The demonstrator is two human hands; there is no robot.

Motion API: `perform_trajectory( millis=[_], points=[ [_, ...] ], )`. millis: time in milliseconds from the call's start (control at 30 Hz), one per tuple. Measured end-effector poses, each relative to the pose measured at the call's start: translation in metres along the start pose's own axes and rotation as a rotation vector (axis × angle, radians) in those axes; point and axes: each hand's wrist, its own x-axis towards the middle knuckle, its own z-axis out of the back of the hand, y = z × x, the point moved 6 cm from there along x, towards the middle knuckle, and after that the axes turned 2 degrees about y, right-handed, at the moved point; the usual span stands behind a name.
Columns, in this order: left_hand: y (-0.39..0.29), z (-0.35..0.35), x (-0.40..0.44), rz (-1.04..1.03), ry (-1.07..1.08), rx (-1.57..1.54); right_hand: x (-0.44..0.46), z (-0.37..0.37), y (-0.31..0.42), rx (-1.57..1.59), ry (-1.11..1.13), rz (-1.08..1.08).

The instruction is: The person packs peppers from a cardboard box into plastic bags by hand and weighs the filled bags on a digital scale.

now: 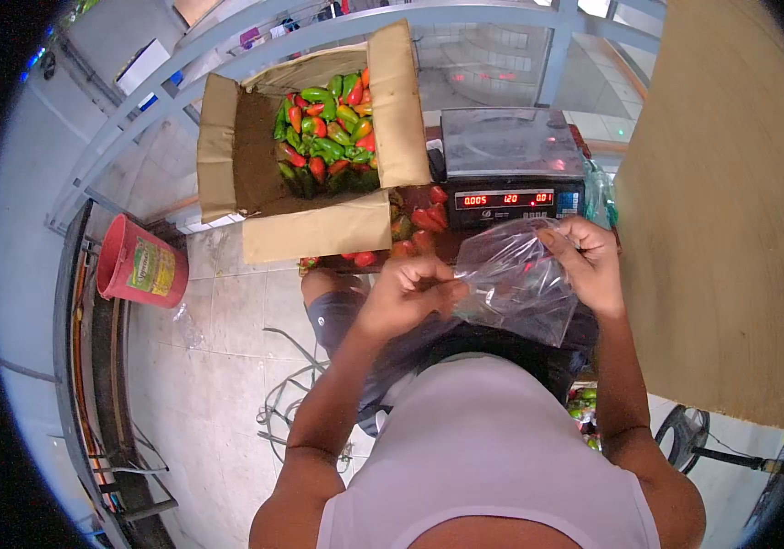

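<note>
A clear plastic bag (525,288) is stretched between my two hands above my lap. My left hand (415,295) pinches its left side between thumb and fingers. At the bag's upper right, my right hand (586,259) grips the edge, thumb against fingers. No contents show inside the bag. Just beyond it stands a digital scale (513,151) with a lit red display and a bare metal plate. Several red peppers (430,216) lie on the surface left of the scale, partly behind my left hand.
An open cardboard box (319,233) of red and green peppers (328,133) stands at the back left. A red bucket (143,265) is on the tiled floor, near loose green straps (287,403). A large cardboard sheet (730,220) rises at right. Metal railing (465,16) runs behind.
</note>
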Motion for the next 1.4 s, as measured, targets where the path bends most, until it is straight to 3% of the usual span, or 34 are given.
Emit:
perform_trajectory(
  millis=[33,133,233,333,500,567,633,700,833,933,1000,1067,1200,1300,1400],
  points=[
    [0.004,-0.001,-0.001,0.052,0.029,-0.009,0.000,0.000,-0.001,-0.001,0.007,-0.019],
    [-0.001,-0.012,0.001,-0.053,0.016,-0.122,0.002,-0.005,-0.014,0.126,0.037,-0.014],
    [0.003,-0.016,0.002,-0.031,0.067,-0.092,0.005,-0.006,-0.025,-0.072,0.035,0.063],
    [0.005,-0.024,0.001,-0.005,0.118,-0.122,0.006,-0.011,-0.035,-0.075,0.085,0.038],
    [0.014,-0.023,0.005,0.025,-0.064,-0.266,-0.002,-0.008,-0.002,-0.414,-0.275,0.338],
    [0.014,-0.024,0.008,-0.006,-0.085,-0.200,-0.016,-0.005,0.001,-0.395,-0.311,0.365],
    [0.013,-0.029,0.010,-0.041,-0.096,-0.061,-0.018,-0.038,-0.016,-0.033,-0.043,0.240],
    [0.016,-0.034,0.014,-0.152,-0.112,-0.073,-0.025,-0.068,-0.029,0.066,0.223,-0.046],
    [0.018,-0.036,0.010,-0.237,-0.089,-0.220,-0.026,-0.070,-0.048,0.351,0.227,-0.200],
    [0.054,-0.024,0.007,0.069,-0.058,-0.649,-0.025,-0.067,-0.051,0.727,0.130,-0.226],
    [0.062,-0.027,0.009,0.115,-0.152,-0.655,-0.027,-0.070,-0.068,0.926,0.118,-0.173],
    [0.065,-0.034,0.011,0.146,-0.241,-0.683,-0.024,-0.076,-0.094,0.892,0.076,-0.199],
    [0.069,-0.036,0.018,0.107,-0.329,-0.707,-0.020,-0.072,-0.079,0.812,-0.105,-0.131],
    [0.080,-0.030,0.024,0.054,-0.338,-0.665,-0.023,-0.062,-0.072,0.546,0.123,-0.028],
    [0.080,-0.033,0.025,0.039,-0.350,-0.703,-0.023,-0.056,-0.070,0.285,0.151,-0.038]
  ],
)
